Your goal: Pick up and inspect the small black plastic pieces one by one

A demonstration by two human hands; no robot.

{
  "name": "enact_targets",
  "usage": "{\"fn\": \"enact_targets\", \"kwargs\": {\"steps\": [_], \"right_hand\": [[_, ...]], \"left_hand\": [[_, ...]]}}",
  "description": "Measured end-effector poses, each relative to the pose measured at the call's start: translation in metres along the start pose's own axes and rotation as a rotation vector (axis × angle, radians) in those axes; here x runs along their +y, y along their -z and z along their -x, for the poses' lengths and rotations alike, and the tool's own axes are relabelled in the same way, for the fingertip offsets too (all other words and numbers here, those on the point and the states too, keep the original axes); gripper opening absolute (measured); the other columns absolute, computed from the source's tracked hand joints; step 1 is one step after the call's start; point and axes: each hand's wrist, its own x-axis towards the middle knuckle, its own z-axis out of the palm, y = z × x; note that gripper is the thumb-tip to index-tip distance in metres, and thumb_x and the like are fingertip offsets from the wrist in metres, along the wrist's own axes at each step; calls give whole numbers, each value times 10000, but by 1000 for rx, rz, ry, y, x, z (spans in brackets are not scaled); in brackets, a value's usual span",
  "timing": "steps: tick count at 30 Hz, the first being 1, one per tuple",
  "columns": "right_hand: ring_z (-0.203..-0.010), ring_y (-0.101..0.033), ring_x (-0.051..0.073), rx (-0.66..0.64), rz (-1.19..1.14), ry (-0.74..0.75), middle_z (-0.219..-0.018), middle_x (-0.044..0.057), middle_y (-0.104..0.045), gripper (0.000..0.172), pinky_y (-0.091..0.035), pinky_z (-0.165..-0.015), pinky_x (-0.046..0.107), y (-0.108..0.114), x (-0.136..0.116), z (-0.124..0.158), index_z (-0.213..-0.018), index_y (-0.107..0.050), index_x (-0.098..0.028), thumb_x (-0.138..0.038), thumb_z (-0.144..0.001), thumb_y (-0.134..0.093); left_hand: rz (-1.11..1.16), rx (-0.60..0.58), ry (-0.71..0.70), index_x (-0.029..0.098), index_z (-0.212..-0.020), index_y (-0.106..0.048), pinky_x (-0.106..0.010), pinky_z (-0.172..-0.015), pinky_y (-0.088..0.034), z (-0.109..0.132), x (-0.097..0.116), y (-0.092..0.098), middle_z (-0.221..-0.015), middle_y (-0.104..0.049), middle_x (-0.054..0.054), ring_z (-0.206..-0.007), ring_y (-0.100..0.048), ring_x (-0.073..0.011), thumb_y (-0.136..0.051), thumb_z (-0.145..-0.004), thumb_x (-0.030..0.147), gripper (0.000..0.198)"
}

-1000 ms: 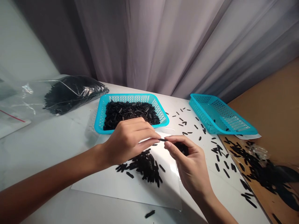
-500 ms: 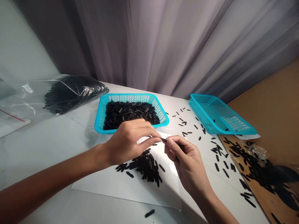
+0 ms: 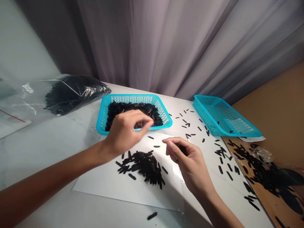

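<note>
My left hand hovers over the front rim of a blue basket full of black strips. Its thumb and fingertips are pinched together; whatever they hold, if anything, is too small to make out. My right hand is to the right, above a white sheet, fingers curled round black strips that show dark inside the palm. Below and between the hands lies a loose pile of black strips on the sheet.
Behind on the left is a clear plastic bag of black strips. Another blue basket, holding a few bits, stands at the right. Strips lie scattered on the white table and on a brown surface at the right edge.
My left hand has moved up and left, away from my right hand to the filled basket. The strip between the fingertips of both hands no longer shows there.
</note>
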Motion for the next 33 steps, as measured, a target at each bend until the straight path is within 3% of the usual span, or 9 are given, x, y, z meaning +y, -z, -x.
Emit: {"fn": "enact_targets", "kwargs": {"steps": [1,3,5,8,11,14,22,27,33], "right_hand": [[-599,-518,161,-15,128,34,-697,17,-660,200,-377,-559,296,1,3,-3,-877,-770,-228,-413,-865,-695],[-675,-623,209,-37,382,135,-781,52,-741,187,-455,-640,338,4,14,-11,-910,-787,-230,-378,-869,-681],[-653,-645,224,-42,533,210,-770,57,-763,160,-476,-657,365,7,27,-20,-933,-794,-236,-320,-845,-692],[-609,-657,224,-76,577,231,-712,37,-764,86,-476,-628,358,11,42,-29,-822,-796,-248,-218,-780,-727],[-659,-684,229,-74,580,273,-758,38,-776,96,-481,-639,351,10,41,-29,-788,-773,-247,-202,-821,-695],[-674,-674,210,-43,564,333,-809,39,-772,97,-490,-644,341,5,30,-21,-845,-753,-249,-258,-881,-664],[-561,-574,145,180,565,649,-699,11,-683,75,-454,-554,295,-2,16,-3,-890,-725,-225,-157,-872,-697],[-549,-540,141,208,514,604,-650,-20,-601,92,-436,-542,297,1,15,-4,-958,-729,-226,-186,-879,-705],[-634,-613,153,154,401,493,-739,0,-690,56,-458,-595,302,3,12,-4,-916,-735,-239,-201,-889,-704]], "left_hand": [[-71,2,52,175,-902,-728,-286,-672,-518,-1,-9,-1,-859,-734,-29,-722,-641,-151,-657,-879,167,75],[-173,-32,136,177,-1129,-689,-297,-698,-539,-1,-23,-3,-1061,-701,-65,-830,-650,-175,-665,-849,147,283],[-188,-82,128,175,-1217,-642,-328,-775,-554,-1,-29,-5,-1139,-662,-77,-913,-645,-192,-652,-844,122,378],[-165,-171,-36,162,-1130,-671,-378,-869,-525,1,-20,-6,-1073,-680,-66,-956,-629,-210,-620,-868,99,274],[-146,-320,-198,157,-1033,-700,-368,-819,-495,5,-4,-6,-982,-708,-51,-916,-632,-214,-626,-899,147,154],[-73,-449,-192,169,-995,-712,-345,-801,-482,9,5,-5,-936,-723,-29,-881,-644,-196,-682,-894,238,126],[179,-338,-103,169,-924,-735,-302,-771,-530,7,9,-4,-889,-747,-27,-843,-664,-167,-703,-880,209,68],[300,-286,-48,160,-894,-747,-285,-754,-535,4,12,-3,-849,-753,-26,-802,-677,-147,-718,-863,159,43],[329,-289,46,167,-853,-759,-268,-655,-510,0,16,0,-835,-760,-27,-768,-677,-148,-740,-840,155,25]]}}
